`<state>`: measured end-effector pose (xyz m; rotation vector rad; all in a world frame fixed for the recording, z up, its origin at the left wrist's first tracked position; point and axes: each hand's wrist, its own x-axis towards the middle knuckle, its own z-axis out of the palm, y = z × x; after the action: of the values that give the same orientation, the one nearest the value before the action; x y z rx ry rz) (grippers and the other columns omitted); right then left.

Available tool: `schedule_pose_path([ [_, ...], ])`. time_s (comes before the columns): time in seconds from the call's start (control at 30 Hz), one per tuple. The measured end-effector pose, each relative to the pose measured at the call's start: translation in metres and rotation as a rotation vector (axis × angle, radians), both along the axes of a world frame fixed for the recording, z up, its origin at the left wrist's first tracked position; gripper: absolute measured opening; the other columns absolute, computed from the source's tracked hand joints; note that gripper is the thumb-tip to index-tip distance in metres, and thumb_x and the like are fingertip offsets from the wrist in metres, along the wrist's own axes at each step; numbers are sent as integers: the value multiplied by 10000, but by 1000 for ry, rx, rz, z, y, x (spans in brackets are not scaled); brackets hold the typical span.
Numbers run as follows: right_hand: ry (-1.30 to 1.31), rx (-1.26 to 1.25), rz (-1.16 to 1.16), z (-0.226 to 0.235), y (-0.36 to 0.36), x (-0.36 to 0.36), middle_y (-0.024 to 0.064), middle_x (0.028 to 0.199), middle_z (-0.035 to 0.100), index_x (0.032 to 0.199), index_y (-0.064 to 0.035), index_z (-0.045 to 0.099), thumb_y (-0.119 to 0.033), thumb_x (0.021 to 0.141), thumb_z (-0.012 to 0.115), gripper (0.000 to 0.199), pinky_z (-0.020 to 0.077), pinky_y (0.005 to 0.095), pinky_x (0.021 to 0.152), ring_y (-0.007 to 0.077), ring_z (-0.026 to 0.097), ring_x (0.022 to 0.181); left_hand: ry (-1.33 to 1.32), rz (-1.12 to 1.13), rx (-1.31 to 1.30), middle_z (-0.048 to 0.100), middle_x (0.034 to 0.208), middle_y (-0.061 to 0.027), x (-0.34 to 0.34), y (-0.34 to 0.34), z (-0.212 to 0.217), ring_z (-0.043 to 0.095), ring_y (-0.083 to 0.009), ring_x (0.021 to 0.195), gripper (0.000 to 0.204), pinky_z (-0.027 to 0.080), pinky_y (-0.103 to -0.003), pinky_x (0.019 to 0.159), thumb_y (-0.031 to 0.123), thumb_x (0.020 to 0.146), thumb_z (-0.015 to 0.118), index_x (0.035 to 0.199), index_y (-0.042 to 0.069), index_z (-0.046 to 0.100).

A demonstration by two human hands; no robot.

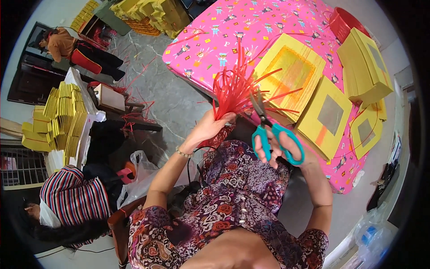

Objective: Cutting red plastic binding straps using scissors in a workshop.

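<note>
My left hand point(210, 128) is closed round a bunch of thin red strips point(229, 96), whose loose ends fan out above the fist. More of the red strands hang below that hand. In my right hand point(286, 144) is a pair of scissors with teal handles point(263, 118); my fingers are through the loops. The metal blades point up, slightly apart, close to the right side of the bunch. Just beyond them, a stack of yellow paper pieces with a square window point(292, 67) lies on the pink patterned table cover point(197, 54).
Another yellow stack point(326, 110) lies at the table's near edge, with taller yellow stacks point(365, 67) and a red basket point(347, 24) at the right. At left, yellow bundles point(67, 121) fill a table. One person point(76, 195) sits nearby; another point(67, 47) is farther back.
</note>
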<state>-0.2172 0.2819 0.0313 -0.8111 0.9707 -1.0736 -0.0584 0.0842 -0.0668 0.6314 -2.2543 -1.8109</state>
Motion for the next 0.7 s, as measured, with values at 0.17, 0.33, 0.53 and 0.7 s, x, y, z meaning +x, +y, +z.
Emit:
schedule_pose_path([
  [0.17,-155,27,-39,-12,-9,6,26,813,510,1009,-90,491,-615,902,318,563,441,194,479,90,537,718,-12,13,-79,667,864,-93,-7,9,5,615,-138,810,248,478,-286,720,193,916,542,1021,-24,601],
  [0.33,-87,42,-84,-9,-15,9,21,796,509,986,-92,490,-623,898,320,565,437,196,461,88,538,691,23,28,-58,668,866,-101,-5,10,5,622,-149,811,238,482,-289,713,177,913,539,1022,-26,601],
  [0.53,-49,65,-185,-15,-23,6,14,716,499,951,-89,492,-612,902,340,547,387,189,430,73,512,619,-36,3,-108,669,848,-104,-5,12,11,623,-153,809,246,479,-305,710,195,907,550,1027,-12,606],
  [0.7,-39,35,-348,-8,-22,2,-12,631,470,878,-75,494,-583,903,392,519,290,166,399,39,456,515,-41,16,-117,674,858,-107,-4,12,11,620,-150,793,272,476,-312,704,232,899,567,1036,1,609],
])
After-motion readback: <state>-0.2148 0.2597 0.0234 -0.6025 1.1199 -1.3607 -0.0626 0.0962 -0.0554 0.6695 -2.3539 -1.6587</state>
